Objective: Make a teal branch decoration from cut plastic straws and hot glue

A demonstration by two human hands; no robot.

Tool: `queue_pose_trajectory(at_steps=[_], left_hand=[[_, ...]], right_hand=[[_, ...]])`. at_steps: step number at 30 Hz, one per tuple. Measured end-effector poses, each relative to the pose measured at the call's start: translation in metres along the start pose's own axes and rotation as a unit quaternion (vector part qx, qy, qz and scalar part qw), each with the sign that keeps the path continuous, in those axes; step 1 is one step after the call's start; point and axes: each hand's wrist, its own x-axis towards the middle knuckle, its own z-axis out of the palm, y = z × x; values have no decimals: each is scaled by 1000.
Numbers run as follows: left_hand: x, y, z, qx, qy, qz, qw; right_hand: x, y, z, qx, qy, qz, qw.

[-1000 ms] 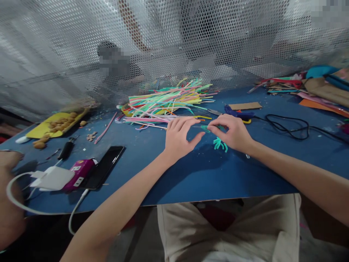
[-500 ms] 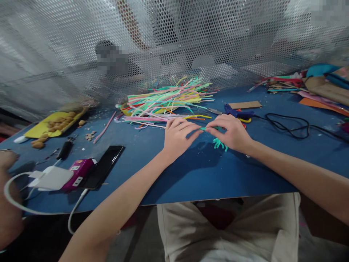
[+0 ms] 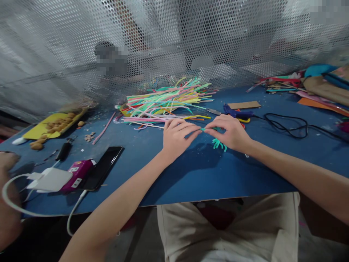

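Note:
Between my two hands is a short green pipe cleaner, mostly hidden by the fingers. My left hand pinches its left end between thumb and forefinger. The fingertips of my right hand grip it from the other side, close to the left ones. Just below the right hand, a tuft of bent green pipe cleaner pieces shows; whether it joins the held piece I cannot tell. Behind the hands lies a large pile of coloured pipe cleaners.
A blue glue gun with a black cord, scissors and a cardboard strip lie behind my right hand. To the left are a phone, a purple power strip and a white charger. Another person's hand rests at the far left.
Both hands keep their pinch on the green pipe cleaner, almost in the same place. The whole view has shifted very slightly.

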Motion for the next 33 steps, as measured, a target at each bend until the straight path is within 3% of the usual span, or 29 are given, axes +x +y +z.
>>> queue_pose_trajectory(at_steps=[18, 21, 27, 30, 33], left_hand=[[0, 3, -6, -28, 59, -6, 998], [-2, 2, -6, -29, 63, 4, 998], [-4, 1, -4, -34, 53, 29, 998], [-5, 0, -4, -37, 41, 50, 997], [-5, 1, -3, -26, 7, 48, 998]], right_hand=[[2, 4, -3, 22, -18, 95, 995], [3, 7, -4, 44, 21, 123, 991], [8, 41, -12, 86, 187, 225, 952], [10, 58, -19, 94, 224, 256, 936], [11, 60, -23, 48, 221, 228, 947]])
